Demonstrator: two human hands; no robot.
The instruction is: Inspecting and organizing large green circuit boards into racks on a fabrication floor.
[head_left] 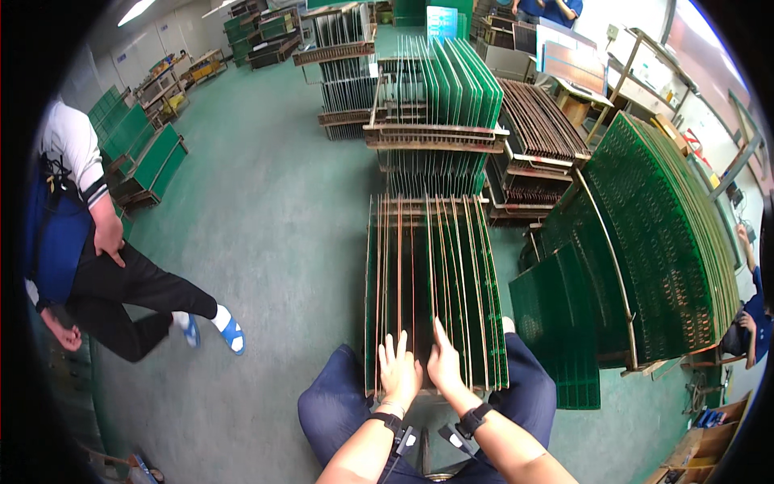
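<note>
Between my knees stands a rack (439, 202) of thin green circuit board panels (494, 323), set upright on edge with gaps between them. Their top edges look copper-coloured or pale. My left hand (399, 373) rests over the near ends of the panels left of the middle, its fingers stretched out and spread. Just beside it, my right hand (445, 365) lies along the panels right of the middle, with the index finger pointing away from me. Neither hand visibly grips a panel. Some fingertips are hidden among the edges. Both wrists wear black bands.
Directly beyond stands another rack (435, 139) of upright green panels (468, 81). Large perforated green boards (645, 242) lean close on my right, with brown panels (540, 121) behind. A person (68, 218) is at the left; another person (754, 323) is at the right edge.
</note>
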